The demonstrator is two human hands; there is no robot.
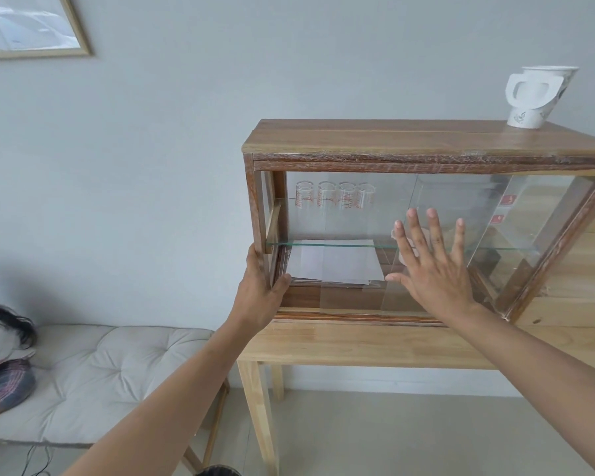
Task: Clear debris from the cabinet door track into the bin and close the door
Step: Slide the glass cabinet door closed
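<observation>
Glass door (375,242) edges faint, bin (217,470) cropped

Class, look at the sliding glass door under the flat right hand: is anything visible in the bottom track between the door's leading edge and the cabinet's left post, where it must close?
Nothing visible blocks it. The track looks bare from the glass door to the left post, which the left hand grips. The right hand lies flat on the glass. Fine debris would be too small to tell.
</observation>
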